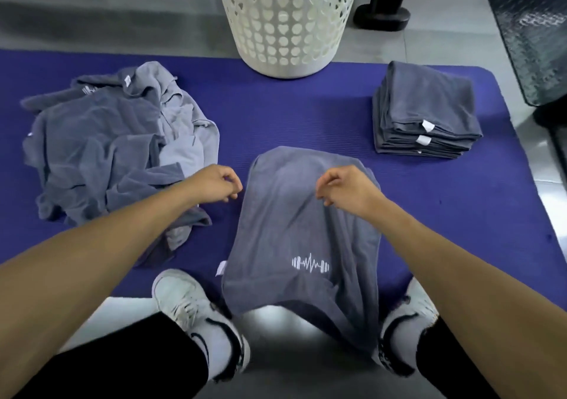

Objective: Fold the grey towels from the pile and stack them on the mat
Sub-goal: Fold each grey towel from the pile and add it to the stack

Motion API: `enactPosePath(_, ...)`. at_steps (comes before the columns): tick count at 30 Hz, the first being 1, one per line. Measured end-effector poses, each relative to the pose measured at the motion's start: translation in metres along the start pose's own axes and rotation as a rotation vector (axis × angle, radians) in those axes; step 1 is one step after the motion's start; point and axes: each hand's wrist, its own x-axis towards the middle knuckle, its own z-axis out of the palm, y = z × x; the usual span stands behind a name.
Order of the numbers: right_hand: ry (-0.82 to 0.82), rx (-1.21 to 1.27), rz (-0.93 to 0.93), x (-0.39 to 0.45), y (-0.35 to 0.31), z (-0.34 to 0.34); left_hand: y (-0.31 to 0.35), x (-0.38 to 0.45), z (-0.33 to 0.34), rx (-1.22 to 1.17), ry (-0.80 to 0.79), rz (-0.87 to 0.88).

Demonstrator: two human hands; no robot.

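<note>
A grey towel (294,233) with a white barbell logo lies lengthwise on the purple mat (306,116) in front of me, its near end hanging over the mat edge between my shoes. My left hand (217,183) has curled fingers pinching the towel's left edge. Over the towel's upper part, my right hand (343,190) pinches the cloth with curled fingers. A rumpled pile of grey towels (116,153) sits on the mat to the left. At the back right of the mat stands a neat stack of folded grey towels (426,113).
A white perforated laundry basket (285,21) stands at the mat's far edge, in the middle. A black machine foot (383,15) and a dark textured panel (534,30) lie beyond on the right. My white shoes (196,309) rest at the mat's near edge on grey floor.
</note>
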Motion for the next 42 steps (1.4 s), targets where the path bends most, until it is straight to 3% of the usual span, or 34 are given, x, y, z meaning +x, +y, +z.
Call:
enactPosePath(6, -0.001, -0.128, -0.055, 0.091, 0.012, 0.005, 0.003, 0.1, -0.007, 0.058, -0.037, 0.024)
enactPosePath(17, -0.007, -0.154, -0.164, 0.204, 0.04, 0.048, -0.021, 0.191, 0.025, -0.022, 0.115, 0.043)
enactPosePath(23, -0.023, -0.205, -0.186, 0.231, 0.048, 0.07, -0.026, 0.191, 0.038, -0.268, 0.185, -0.069)
enactPosePath(30, 0.014, -0.253, -0.184, 0.239, 0.051, 0.071, -0.029, 0.169, 0.041, -0.859, 0.383, -0.149)
enactPosePath(38, 0.077, -0.279, -0.241, 0.239, 0.05, 0.074, -0.027, 0.201, 0.029, -0.599, 0.192, -0.233)
enactPosePath(42, 0.091, -0.288, -0.247, 0.242, 0.051, 0.073, -0.016, 0.211, 0.024, -0.633, 0.339, -0.18)
